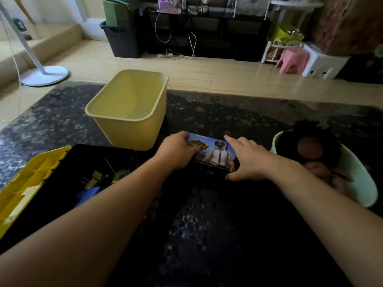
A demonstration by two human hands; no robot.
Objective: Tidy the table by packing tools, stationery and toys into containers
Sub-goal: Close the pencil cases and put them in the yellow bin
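A flat printed case [213,153] with a game picture on its lid lies on the dark speckled table [51,121] in the middle. My left hand [178,151] grips its left end, fingers curled over the far edge. My right hand [247,159] holds its right end, thumb under the near edge and index finger stretched over the top. An open black toolbox [51,183] with a yellow lid [24,183] sits at the left, holding binder clips, a blue item and other small tools. A pale green tub [360,183] at the right holds a dark-haired doll [310,146].
An empty yellow bin [128,108] stands behind the case, toward the left. Beyond the table's far edge lie a wooden floor, a white fan base [44,75], dark storage boxes, a black shelf unit and a pink stool [292,60].
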